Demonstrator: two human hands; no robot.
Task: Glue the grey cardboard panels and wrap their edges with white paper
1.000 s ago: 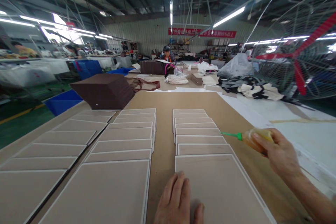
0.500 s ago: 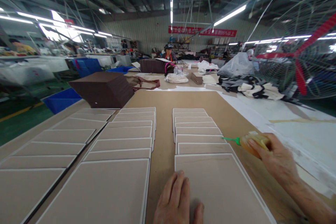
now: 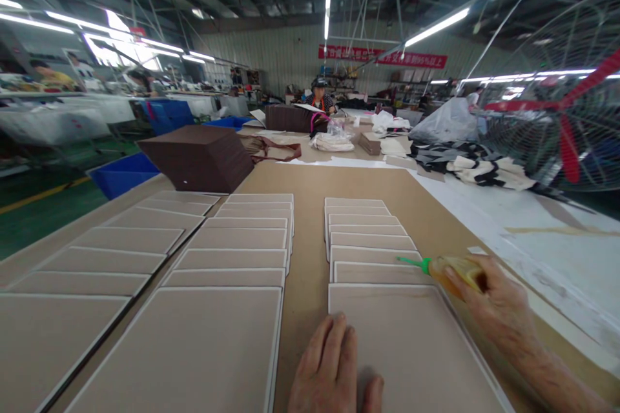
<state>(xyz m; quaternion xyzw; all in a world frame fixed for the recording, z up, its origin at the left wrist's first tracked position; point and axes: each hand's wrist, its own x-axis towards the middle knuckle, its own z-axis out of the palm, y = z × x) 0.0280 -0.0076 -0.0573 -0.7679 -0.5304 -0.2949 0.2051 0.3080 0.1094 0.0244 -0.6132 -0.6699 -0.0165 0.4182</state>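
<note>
My right hand [image 3: 489,290] is wrapped round a squeeze bottle [image 3: 453,273] of amber liquid, held on its side. Its thin green nozzle [image 3: 411,262] points left, over the upper panels of the right-hand row. That row consists of overlapping beige panels [image 3: 402,342] with pale edges, the nearest one fully exposed. My left hand [image 3: 329,364] lies with stretched fingers on the left edge of this nearest panel. A faint wet-looking streak runs along the panel's far edge. Left of my left hand lies another row of overlapping panels [image 3: 213,348].
A further panel row [image 3: 62,322] lies at the far left. Behind it stands a tall stack of dark brown sheets [image 3: 198,158]. A caged fan [image 3: 562,103] is at the right, beside folded cloth [image 3: 489,168]. A co-worker [image 3: 318,98] sits across the table.
My right hand has moved the bottle slightly left, so the nozzle reaches further over the panels. The whole view has shifted a little; my left hand stays on the nearest panel.
</note>
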